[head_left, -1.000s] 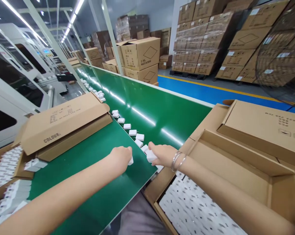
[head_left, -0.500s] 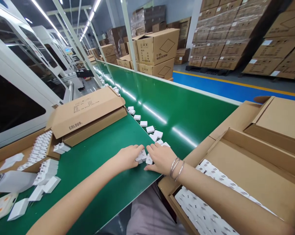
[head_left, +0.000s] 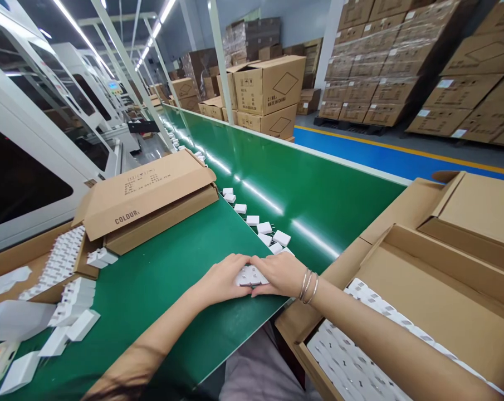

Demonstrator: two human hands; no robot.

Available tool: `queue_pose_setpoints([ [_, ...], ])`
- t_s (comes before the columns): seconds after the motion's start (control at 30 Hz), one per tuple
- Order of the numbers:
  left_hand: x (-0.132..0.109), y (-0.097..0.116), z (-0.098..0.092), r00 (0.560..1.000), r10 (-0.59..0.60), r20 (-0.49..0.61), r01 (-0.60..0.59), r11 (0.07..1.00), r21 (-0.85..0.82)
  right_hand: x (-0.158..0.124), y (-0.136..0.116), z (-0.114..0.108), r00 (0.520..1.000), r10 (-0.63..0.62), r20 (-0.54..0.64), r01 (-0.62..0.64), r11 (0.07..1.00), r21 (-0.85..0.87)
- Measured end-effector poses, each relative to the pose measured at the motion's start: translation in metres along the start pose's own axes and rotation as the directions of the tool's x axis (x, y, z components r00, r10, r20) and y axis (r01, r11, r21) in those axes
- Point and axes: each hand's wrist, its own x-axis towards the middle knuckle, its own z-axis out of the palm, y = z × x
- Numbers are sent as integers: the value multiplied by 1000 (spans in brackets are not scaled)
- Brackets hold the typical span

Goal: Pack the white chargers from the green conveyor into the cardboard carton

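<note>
Over the green table (head_left: 185, 245), my left hand (head_left: 222, 280) and my right hand (head_left: 282, 274) meet around a short row of white plug chargers (head_left: 250, 275). Fingers and thumbs of both hands close on the row from either side, and the chargers' pin ends face me. Just beyond my right hand, a line of loose white chargers (head_left: 282, 238) lies along the edge of the green belt (head_left: 318, 184). Bracelets circle my right wrist. Below my right forearm, an open carton (head_left: 385, 245) holds tightly packed white chargers (head_left: 343, 356).
To the left lie a closed carton (head_left: 151, 189) marked COLOUR, a tray of chargers (head_left: 57, 259) and loose chargers (head_left: 82, 324) on the table. A white bottle-like object (head_left: 20, 320) lies beside them. Stacked boxes (head_left: 268, 89) stand beyond the belt. Machines line the left side.
My hands have come together, and the separate chargers between them now sit pressed into one row. My view has shifted slightly.
</note>
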Motion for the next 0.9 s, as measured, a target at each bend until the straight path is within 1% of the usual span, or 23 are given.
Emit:
queue_pose_setpoints([
  [0.07, -10, -9, 0, 999, 17, -34, -24, 970, -241, 0, -1, -2, 1000, -31, 5, 31, 1000, -1],
  [0.13, -21, -21, 2, 998, -25, -57, -5, 880, -476, 1, -6, -4, 998, -58, 10, 58, 998, -2],
  [0.2, -33, -33, 7, 984, -128, -122, 17, 756, -654, 3, -12, -6, 998, -65, 19, 66, 998, -3],
  [0.23, -38, -38, 10, 969, -190, -156, 23, 703, -711, 4, -15, -7, 998, -62, 25, 62, 998, -2],
  [0.27, -42, -42, 14, 953, -248, -177, 36, 669, -743, 6, -18, -8, 998, -55, 30, 55, 999, 1],
  [0.3, -45, -44, 19, 938, -294, -182, 60, 659, -750, 8, -21, -9, 998, -45, 36, 45, 999, 6],
  [0.33, -47, -44, 23, 931, -319, -177, 91, 672, -735, 10, -23, -9, 998, -36, 41, 35, 999, 13],
  [0.37, -48, -43, 28, 934, -321, -160, 121, 702, -701, 12, -24, -9, 998, -30, 48, 28, 999, 22],
  [0.43, -46, -36, 36, 945, -286, -158, 142, 796, -589, 17, -24, -7, 998, -25, 63, 22, 999, 50],
  [0.5, -41, -27, 42, 948, -248, -201, 133, 879, -457, 22, -21, -4, 997, -24, 76, 17, 996, 90],
  [0.57, -36, -17, 44, 943, -223, -248, 123, 924, -362, 23, -17, -2, 997, -12, 77, 2, 990, 140],
  [0.6, -34, -11, 43, 940, -210, -268, 111, 934, -340, 22, -14, -3, 997, -1, 71, -12, 985, 170],
  [0.7, -30, 5, 36, 936, -142, -324, 28, 943, -332, 4, -5, -11, 997, 75, 27, -80, 955, 287],
  [0.77, -27, 15, 30, 921, -92, -378, -47, 938, -344, -20, -1, -19, 989, 145, -2, -135, 922, 364],
  [0.8, -24, 20, 28, 914, -75, -400, -78, 932, -353, -35, -1, -22, 979, 204, -16, -179, 890, 420],
  [0.83, -20, 24, 27, 907, -67, -415, -99, 926, -365, -52, -2, -24, 954, 300, -23, -243, 815, 526],
  [0.87, -15, 27, 27, 904, -65, -422, -109, 920, -376, -70, -4, -23, 905, 425, 3, -313, 662, 681],
  [0.9, -8, 31, 30, 906, -66, -418, -111, 916, -385, -88, -7, -21, 830, 552, 78, -356, 417, 836],
])
